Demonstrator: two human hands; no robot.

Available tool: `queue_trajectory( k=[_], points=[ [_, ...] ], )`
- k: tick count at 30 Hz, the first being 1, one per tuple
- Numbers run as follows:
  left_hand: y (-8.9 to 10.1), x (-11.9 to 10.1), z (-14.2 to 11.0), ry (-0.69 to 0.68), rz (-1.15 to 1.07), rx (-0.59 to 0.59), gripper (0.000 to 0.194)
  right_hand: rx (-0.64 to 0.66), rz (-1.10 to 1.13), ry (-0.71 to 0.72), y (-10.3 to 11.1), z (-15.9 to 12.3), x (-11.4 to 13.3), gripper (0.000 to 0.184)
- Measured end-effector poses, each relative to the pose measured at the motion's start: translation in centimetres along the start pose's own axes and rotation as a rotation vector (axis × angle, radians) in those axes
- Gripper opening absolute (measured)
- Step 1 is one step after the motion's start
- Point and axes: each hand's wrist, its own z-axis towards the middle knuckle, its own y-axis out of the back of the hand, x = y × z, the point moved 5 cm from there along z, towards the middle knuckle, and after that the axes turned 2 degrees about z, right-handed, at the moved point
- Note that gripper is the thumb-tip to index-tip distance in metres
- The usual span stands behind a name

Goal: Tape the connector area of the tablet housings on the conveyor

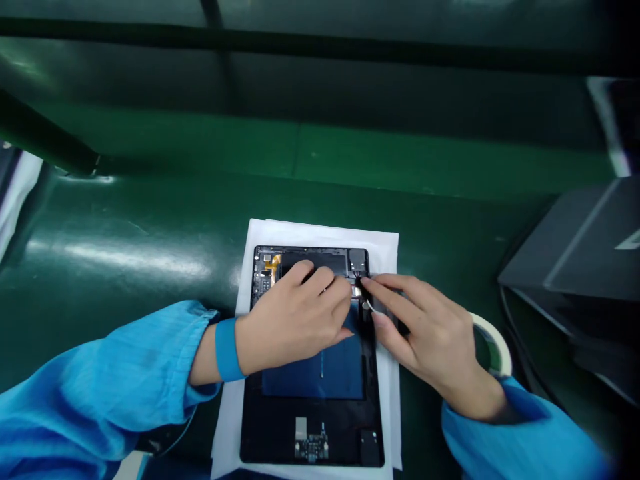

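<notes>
An opened black tablet [313, 427] lies face down on a white paper sheet [385, 267], its blue battery panel [313, 373] showing. My left hand [295, 320] rests over the tablet's upper part, with its fingers curled near the centre of the circuit area. My right hand [425, 327] comes in from the right, its fingertips at thin black wires [358, 276] near the top right corner. A small white piece [369, 305] shows under those fingers. What either hand grips is hidden.
A roll of white tape [493, 343] stands beside my right hand. A dark grey box [575, 247] sits at the right. A green mat [125, 267] covers the bench, and a blue wristband [227, 350] circles my left wrist.
</notes>
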Motion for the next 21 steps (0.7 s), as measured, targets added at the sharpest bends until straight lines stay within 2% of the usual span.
queue_trajectory(
  k=[3,6,16,21],
  points=[
    [0.1,0.1,0.1,-0.002,-0.001,-0.018,0.043,-0.083,-0.02,-0.065,0.2,0.2,-0.1,0.028],
    [0.0,0.2,0.1,0.0,-0.018,-0.034,0.041,-0.107,-0.067,-0.116,0.2,0.8,-0.1,0.025],
    [0.0,0.3,0.0,-0.011,-0.058,-0.023,0.039,-0.093,-0.278,-0.1,0.1,1.8,0.9,0.017],
    [-0.1,0.3,-0.1,-0.02,-0.067,-0.048,0.037,-0.076,-0.293,-0.103,0.1,1.9,1.0,0.015]
  ],
)
